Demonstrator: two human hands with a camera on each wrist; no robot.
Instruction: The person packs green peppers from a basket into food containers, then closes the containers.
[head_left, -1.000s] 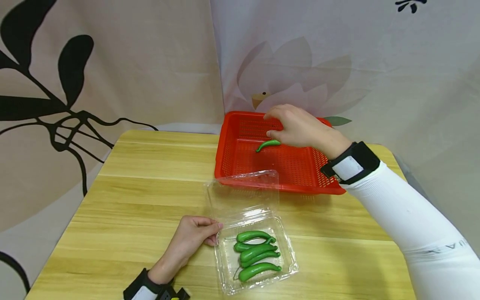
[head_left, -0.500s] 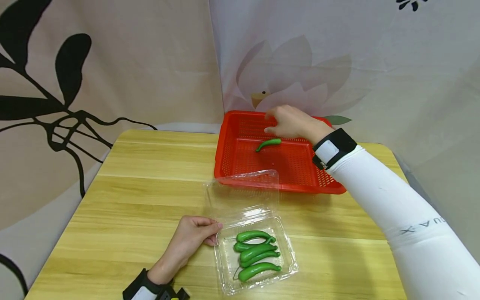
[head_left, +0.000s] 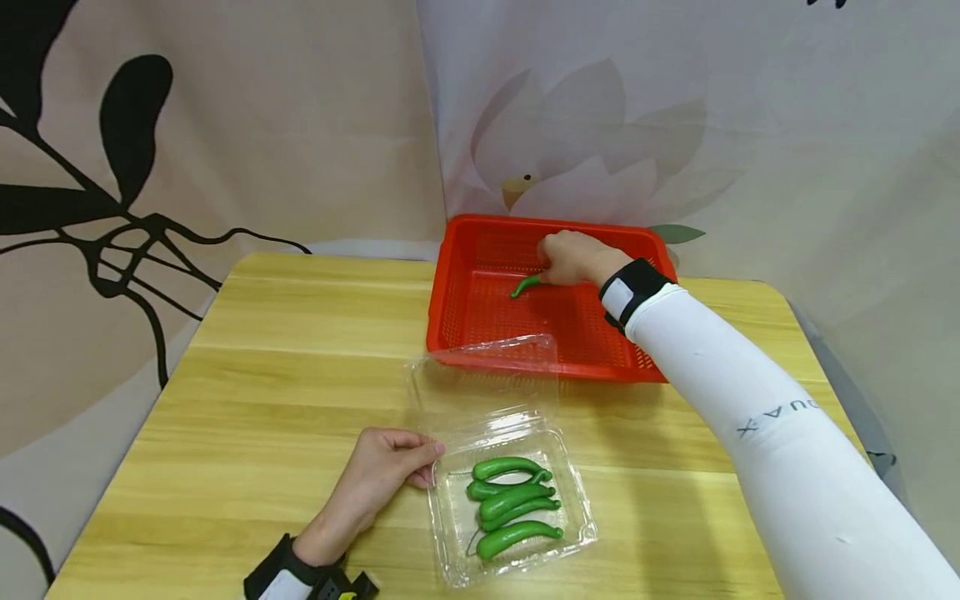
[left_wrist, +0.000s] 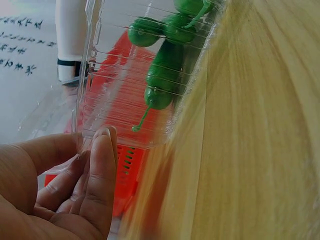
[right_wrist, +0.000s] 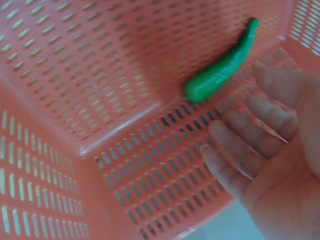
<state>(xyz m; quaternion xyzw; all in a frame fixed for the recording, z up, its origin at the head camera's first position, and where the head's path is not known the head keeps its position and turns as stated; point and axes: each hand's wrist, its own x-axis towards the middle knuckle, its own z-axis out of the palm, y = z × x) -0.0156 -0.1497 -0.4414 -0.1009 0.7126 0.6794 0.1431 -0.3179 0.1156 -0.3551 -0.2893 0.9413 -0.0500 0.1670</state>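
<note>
My left hand (head_left: 382, 473) pinches the left rim of a clear plastic clamshell box (head_left: 576, 510) between thumb and fingers. Several green chili peppers (head_left: 517, 502) lie side by side in its base. In the left wrist view, pepper ends (left_wrist: 162, 77) show through the ribbed wall. Farther back, my right hand (head_left: 576, 257) is down inside a red plastic basket (head_left: 456, 329), overlapping a single green chili pepper (head_left: 527, 284) in the head view. The right wrist view shows that pepper (right_wrist: 215, 77) against the basket wall, the fingers loosely bent and spread just beside it.
The box's hinged lid (head_left: 450, 387) stands open, its far edge overlapping the basket's front rim. Everything rests on a wooden table (head_left: 300, 367). A printed cloth (head_left: 337, 125) hangs close behind the basket.
My right hand has moved down into the basket and toward the lone pepper, now covering part of it in the head view. The left hand and box stay put.
</note>
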